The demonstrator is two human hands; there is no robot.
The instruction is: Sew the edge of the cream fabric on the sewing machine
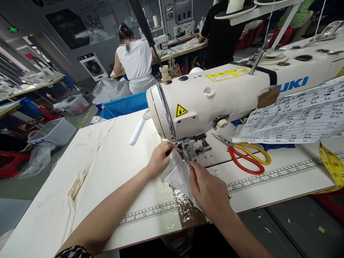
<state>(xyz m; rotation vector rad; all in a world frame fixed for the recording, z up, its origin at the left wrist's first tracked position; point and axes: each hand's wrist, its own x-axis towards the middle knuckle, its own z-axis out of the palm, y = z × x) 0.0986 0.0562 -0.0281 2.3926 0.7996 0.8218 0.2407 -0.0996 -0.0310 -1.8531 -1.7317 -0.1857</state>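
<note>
At the needle area of a white sewing machine (pixel 199 104), my left hand (pixel 160 159) pinches the upper edge of a thin white fabric piece (pixel 176 173). The fabric drapes over the shiny taped strip at the table's front. My right hand (pixel 208 188) is closed on a slim metal tool (pixel 185 156), whose tip reaches to the fabric beside the presser foot. Its handle is mostly hidden in the fingers, so its exact kind is unclear. Large scissors (pixel 248 157) with one red and one yellow handle lie right of the needle area, blades partly apart.
Cream fabric (pixel 80 179) spreads along the left of the white table (pixel 126 161). A handwritten sheet (pixel 292 114) hangs at the machine's right, above a yellow tape measure (pixel 331 166). Ruler markings run along the front edge. Co-workers sit at machines behind.
</note>
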